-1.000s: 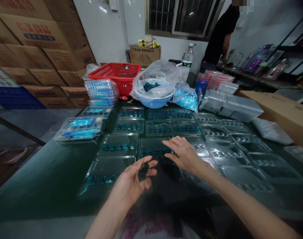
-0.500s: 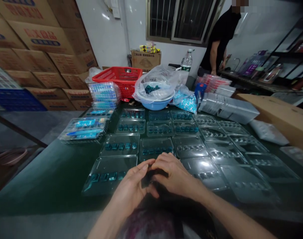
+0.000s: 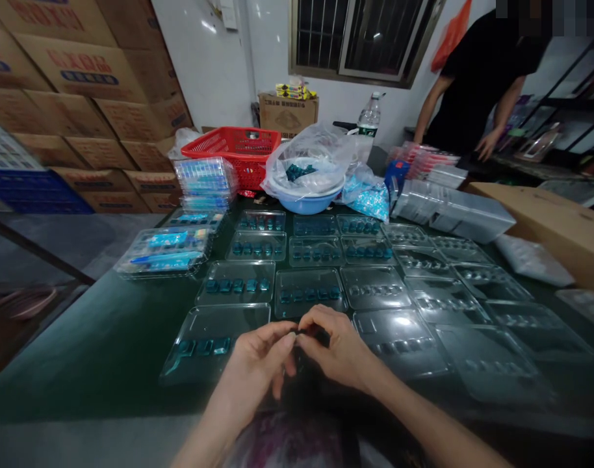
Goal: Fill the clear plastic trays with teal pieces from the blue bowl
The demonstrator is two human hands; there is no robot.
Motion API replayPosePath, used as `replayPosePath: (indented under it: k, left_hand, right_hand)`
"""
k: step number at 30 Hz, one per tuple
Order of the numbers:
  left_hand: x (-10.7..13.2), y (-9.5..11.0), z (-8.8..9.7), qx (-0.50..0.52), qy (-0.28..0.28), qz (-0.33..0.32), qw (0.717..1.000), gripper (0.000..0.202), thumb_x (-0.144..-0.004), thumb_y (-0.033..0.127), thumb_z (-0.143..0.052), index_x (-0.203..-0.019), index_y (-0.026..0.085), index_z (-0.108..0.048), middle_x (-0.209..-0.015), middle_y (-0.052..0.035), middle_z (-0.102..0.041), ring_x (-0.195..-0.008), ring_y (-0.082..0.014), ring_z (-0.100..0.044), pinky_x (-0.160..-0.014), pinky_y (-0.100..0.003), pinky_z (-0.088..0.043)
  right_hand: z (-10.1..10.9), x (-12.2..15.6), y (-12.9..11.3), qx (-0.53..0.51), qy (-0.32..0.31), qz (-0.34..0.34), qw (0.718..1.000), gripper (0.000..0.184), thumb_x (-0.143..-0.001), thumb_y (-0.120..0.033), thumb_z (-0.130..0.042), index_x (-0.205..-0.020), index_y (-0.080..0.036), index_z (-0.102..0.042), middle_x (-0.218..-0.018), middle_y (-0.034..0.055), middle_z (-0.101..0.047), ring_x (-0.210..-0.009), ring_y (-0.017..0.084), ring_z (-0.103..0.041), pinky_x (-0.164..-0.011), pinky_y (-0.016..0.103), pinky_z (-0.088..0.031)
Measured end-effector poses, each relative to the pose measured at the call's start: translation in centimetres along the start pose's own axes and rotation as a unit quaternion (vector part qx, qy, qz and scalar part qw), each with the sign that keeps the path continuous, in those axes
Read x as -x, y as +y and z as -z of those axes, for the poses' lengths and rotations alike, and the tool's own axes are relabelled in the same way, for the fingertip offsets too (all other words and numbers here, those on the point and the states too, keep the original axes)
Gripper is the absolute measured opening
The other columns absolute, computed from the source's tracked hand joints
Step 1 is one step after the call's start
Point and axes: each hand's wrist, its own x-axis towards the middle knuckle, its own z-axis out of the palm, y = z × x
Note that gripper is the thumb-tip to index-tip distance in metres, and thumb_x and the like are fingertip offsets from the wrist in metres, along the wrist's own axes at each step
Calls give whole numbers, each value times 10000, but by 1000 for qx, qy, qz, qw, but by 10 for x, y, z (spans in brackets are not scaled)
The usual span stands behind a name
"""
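Observation:
My left hand (image 3: 260,361) and my right hand (image 3: 333,348) meet above the near edge of the dark green table (image 3: 97,338). Both pinch a small dark piece (image 3: 303,333) between their fingertips. Just beyond them lie clear plastic blister trays; the nearest left tray (image 3: 214,341) and the tray ahead (image 3: 307,292) hold rows of small teal parts. Trays to the right (image 3: 399,328) show bare pockets.
A light blue bowl (image 3: 304,203) under a clear bag, a red basket (image 3: 236,149), and stacked filled trays (image 3: 206,182) stand at the back. Cardboard boxes (image 3: 87,71) pile up on the left. Another person in black (image 3: 477,71) works at the back right bench.
My right hand came back from the tray ahead and joined my left hand on the small dark piece. The person at the back leaned in closer.

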Motion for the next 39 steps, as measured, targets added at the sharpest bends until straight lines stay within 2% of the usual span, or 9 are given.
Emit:
replayPosePath:
  k: [5, 13, 18, 23, 26, 28, 31, 34, 39]
  left_hand:
    - [-4, -3, 0, 17, 7, 1, 1000, 296, -755, 320, -516, -982, 139, -576, -492, 14, -531, -319, -48, -387, -320, -170, -282]
    - [-6, 4, -10, 126, 0, 62, 990, 231, -771, 331, -494, -830, 124, -575, -426, 41, -428, -345, -51, -319, -302, -164, -244]
    - [-12, 6, -3, 168, 11, 113, 979, 169, -747, 319, -534, -742, 151, -530, -493, 50, -406, -362, -19, -275, -309, -133, -147]
    - [-17, 10, 17, 202, 62, 83, 974, 179, -765, 318, -508, -687, 158, -490, -598, 37, -424, -439, -26, -353, -360, -130, -209]
    - [-10, 16, 11, 147, 12, 30, 989, 230, -795, 347, -445, -665, 162, -488, -565, 41, -404, -394, -28, -320, -341, -156, -183]
    - [-4, 20, 2, 64, -14, -19, 998, 132, -786, 306, -474, -834, 199, -536, -611, 37, -448, -381, -28, -322, -340, -166, -212]
    - [3, 21, -5, -66, -26, -51, 996, 306, -735, 246, -555, -1040, 246, -520, -725, 10, -517, -447, -53, -403, -381, -177, -305]
    - [4, 20, -2, -151, -8, -81, 985, 222, -713, 233, -579, -934, 213, -589, -726, -4, -558, -455, -56, -407, -394, -178, -316]
    - [2, 18, 2, -216, -2, -84, 973, 156, -728, 255, -554, -873, 207, -589, -732, -10, -580, -446, -61, -411, -404, -187, -321]
  right_hand:
    - [0, -1, -5, -85, 2, -20, 996, 122, -746, -120, -499, -846, -190, -504, -726, -25, -519, -613, 83, -475, -559, 186, -385]
    - [-9, 2, -4, -118, 61, -83, 988, 69, -671, -130, -538, -666, -179, -489, -582, -47, -460, -509, 76, -426, -468, 183, -338]
    - [-6, 4, 3, -332, 84, -166, 925, 85, -658, -108, -540, -679, -169, -486, -644, -35, -504, -457, 55, -427, -424, 173, -340]
    - [10, 9, 9, -479, 148, -177, 847, 64, -708, -133, -556, -704, -166, -502, -629, -36, -515, -413, 43, -431, -415, 179, -338]
    - [7, 10, 7, -506, 72, -192, 838, 73, -722, -182, -593, -736, -155, -527, -523, -44, -493, -404, 54, -436, -412, 179, -344]
    - [2, 10, 4, -526, 32, -203, 825, 102, -722, -211, -606, -759, -151, -533, -515, -41, -497, -405, 56, -435, -400, 176, -350]
    - [-5, 9, 3, -548, 8, -210, 810, 142, -717, -232, -619, -806, -161, -533, -524, -48, -490, -416, 58, -436, -384, 170, -361]
    - [-6, 10, 2, -536, 4, -208, 818, 135, -752, -263, -581, -844, -170, -547, -563, -35, -514, -422, 59, -439, -367, 163, -354]
    - [-4, 16, 0, -415, 24, -179, 892, 157, -790, -272, -529, -890, -177, -605, -627, -7, -551, -516, 78, -482, -454, 190, -387]
